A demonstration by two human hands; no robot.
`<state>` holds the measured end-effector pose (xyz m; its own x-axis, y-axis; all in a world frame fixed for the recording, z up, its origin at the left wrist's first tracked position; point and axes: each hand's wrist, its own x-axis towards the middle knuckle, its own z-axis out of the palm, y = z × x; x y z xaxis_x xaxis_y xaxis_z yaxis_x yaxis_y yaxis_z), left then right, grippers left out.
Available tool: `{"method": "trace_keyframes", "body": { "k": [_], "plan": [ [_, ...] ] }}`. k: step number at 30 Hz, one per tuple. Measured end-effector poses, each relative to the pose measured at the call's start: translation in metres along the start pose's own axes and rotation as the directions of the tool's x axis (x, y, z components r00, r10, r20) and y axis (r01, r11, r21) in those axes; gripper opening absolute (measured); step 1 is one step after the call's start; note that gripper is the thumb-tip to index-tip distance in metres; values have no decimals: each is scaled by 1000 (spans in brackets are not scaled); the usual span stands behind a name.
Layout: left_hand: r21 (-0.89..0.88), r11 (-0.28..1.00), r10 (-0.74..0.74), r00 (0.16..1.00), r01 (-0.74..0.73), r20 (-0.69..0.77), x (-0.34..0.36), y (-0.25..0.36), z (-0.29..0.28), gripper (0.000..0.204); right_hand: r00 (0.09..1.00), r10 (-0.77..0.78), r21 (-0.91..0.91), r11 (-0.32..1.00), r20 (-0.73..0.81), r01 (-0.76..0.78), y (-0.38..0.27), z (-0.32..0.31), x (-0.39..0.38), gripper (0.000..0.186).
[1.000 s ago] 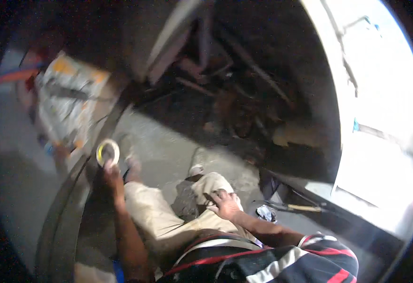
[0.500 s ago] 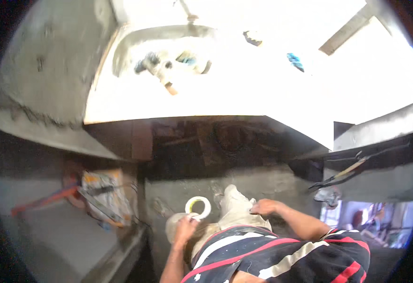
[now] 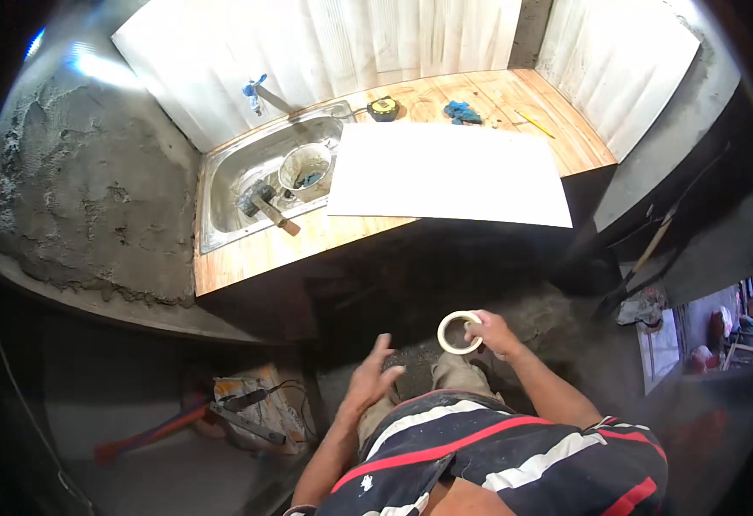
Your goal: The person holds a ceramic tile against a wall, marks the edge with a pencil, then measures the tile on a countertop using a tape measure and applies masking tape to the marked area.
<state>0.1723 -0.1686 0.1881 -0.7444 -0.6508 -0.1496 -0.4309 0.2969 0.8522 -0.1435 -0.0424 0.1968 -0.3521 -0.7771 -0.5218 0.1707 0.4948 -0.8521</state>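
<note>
A roll of pale masking tape [image 3: 443,339] is gripped at its right side by my right hand [image 3: 494,334], with the thumb reaching over the ring. My left hand [image 3: 371,378] is raised to the left of the roll, holding nothing, its thumb and fingers apart. Both hands are low, in front of my striped shirt and above my knees. Beyond them a large white panel [image 3: 449,176] lies on the wood-patterned counter [image 3: 247,267], partly over the right side of the sink.
The metal sink [image 3: 213,215] contains a bucket [image 3: 283,172] and a wooden-handled tool [image 3: 275,213]. On the counter are a tape measure [image 3: 383,108], a blue cloth [image 3: 461,112] and a yellow pencil [image 3: 534,124]. At lower left, tools lie on a sack [image 3: 252,404]; a long-handled tool [image 3: 651,249] leans at right.
The tape roll has passed from my left hand to my right hand. My left hand has opened and lifted. The view has shifted, and the bright counter now shows clearly.
</note>
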Motion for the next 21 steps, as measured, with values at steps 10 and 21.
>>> {"method": "trace_keyframes", "body": {
  "k": [10,21],
  "plan": [
    [94,716,-602,544,691,584,-263,-153,29,71,948,-275,440,841,-157,317,-34,-7,-37,35],
    [-343,929,-192,974,141,-120,-36,77,-97,73,948,-301,737,662,98,134,-102,45,-32,26]
  ]
}}
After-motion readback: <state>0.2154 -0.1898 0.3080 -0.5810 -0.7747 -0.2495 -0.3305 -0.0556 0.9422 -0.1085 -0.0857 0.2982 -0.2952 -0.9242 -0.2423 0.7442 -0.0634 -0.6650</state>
